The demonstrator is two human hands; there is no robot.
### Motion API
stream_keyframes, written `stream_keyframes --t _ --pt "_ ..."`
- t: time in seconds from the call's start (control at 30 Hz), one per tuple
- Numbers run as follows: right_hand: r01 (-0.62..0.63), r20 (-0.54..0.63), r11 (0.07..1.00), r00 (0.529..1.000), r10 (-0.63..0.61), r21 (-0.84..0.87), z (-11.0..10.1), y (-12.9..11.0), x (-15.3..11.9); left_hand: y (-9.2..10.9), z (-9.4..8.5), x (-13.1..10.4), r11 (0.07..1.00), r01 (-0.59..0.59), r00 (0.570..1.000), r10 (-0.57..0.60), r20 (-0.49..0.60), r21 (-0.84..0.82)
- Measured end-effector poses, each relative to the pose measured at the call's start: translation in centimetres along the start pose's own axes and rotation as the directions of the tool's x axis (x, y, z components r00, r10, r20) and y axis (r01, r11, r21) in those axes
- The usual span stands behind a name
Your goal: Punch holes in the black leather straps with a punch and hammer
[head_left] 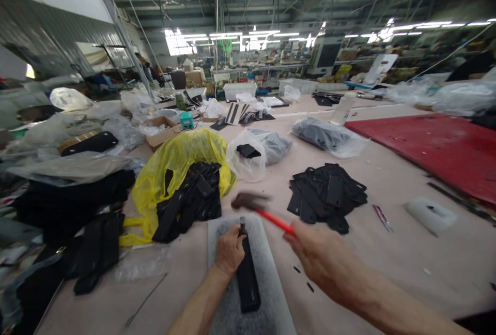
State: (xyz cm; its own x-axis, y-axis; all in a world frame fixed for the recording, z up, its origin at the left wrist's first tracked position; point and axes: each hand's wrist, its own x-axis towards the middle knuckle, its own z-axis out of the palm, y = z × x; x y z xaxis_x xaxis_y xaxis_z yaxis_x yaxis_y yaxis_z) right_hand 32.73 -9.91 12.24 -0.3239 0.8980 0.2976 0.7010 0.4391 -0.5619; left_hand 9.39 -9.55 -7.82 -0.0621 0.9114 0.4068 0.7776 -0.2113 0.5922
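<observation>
Room: big factory hall, strip lights overhead, long pale table (387, 180) covered in clutter.
Left hand: left hand (229, 248) fingers pinched around a thin metal punch (242, 224), keeping it upright on the top end of a black strip (247, 273), probably so the tip stays put.
Right hand: right hand (318, 258) wrapped tight around the red handle of a hammer (259, 207); dark head blurred, just above the punch.
Strip: long, flat, matte black, looks like leather or synthetic; lies lengthwise on a grey speckled pad (267, 273), likely there to take the blows.
Near stuff: loose pile (327, 193) of similar black flat pieces to the right; yellow bag (174, 162) spilling more black pieces to the left.
Further out: clear bags with dark parts, red mat (437, 143) on the right, small scissors (383, 217) beside the pile.
</observation>
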Motion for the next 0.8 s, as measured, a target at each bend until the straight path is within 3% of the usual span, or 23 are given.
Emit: stream_keyframes --t 0.1,0.2,0.27,0.37,0.4,0.43,0.47,0.53,0.57,0.63,0.7,0.8 --pt "0.011 0.229 0.999 0.973 -0.001 -0.042 0.6 1.1 -0.8 -0.1 0.0 0.0 1.000 0.001 1.000 -0.001 0.003 -0.008" --pt "-0.224 0.272 0.973 0.941 0.202 0.051 1.3 4.0 -1.7 -0.2 0.0 -0.1 1.000 0.011 1.000 -0.010 0.024 -0.025" --pt "-0.445 0.356 0.884 0.857 0.373 0.145 2.6 7.1 -2.9 -0.2 -0.1 -0.1 0.999 0.022 0.999 -0.020 0.031 -0.036" --pt "-0.669 0.494 0.739 0.670 0.554 0.080 5.3 12.1 -5.4 -0.1 -0.1 -0.1 0.998 0.040 0.998 -0.038 0.044 -0.053" --pt "-0.654 0.460 0.757 0.675 0.577 0.009 6.2 13.4 -6.2 -0.1 -0.1 -0.1 0.997 0.042 0.998 -0.039 0.047 -0.058" --pt "-0.591 0.383 0.804 0.729 0.567 -0.065 7.1 14.2 -6.8 -0.2 -0.1 -0.1 0.997 0.042 0.998 -0.039 0.048 -0.062" --pt "-0.488 0.274 0.861 0.816 0.509 -0.146 7.9 14.5 -7.2 -0.2 -0.1 -0.1 0.997 0.041 0.998 -0.038 0.048 -0.065" --pt "-0.233 0.083 0.929 0.960 0.266 -0.288 9.3 13.4 -7.3 -0.4 0.0 -0.1 0.996 0.044 0.998 -0.040 0.051 -0.072" --pt "-0.117 0.049 0.938 0.989 0.140 -0.326 10.0 12.1 -7.2 -0.5 0.0 -0.1 0.996 0.049 0.998 -0.045 0.053 -0.075" --pt "0.067 0.121 0.949 0.992 -0.031 -0.308 11.6 8.7 -6.8 -0.7 0.1 -0.2 0.995 0.062 0.997 -0.058 0.059 -0.076" --pt "0.194 0.277 0.959 0.952 -0.132 -0.208 13.4 5.5 -6.8 -0.8 0.2 -0.2 0.994 0.071 0.996 -0.067 0.063 -0.079" --pt "0.237 0.398 0.966 0.900 -0.177 -0.106 15.9 2.9 -7.7 -0.8 0.1 0.0 0.984 0.118 0.991 -0.110 0.070 -0.130"
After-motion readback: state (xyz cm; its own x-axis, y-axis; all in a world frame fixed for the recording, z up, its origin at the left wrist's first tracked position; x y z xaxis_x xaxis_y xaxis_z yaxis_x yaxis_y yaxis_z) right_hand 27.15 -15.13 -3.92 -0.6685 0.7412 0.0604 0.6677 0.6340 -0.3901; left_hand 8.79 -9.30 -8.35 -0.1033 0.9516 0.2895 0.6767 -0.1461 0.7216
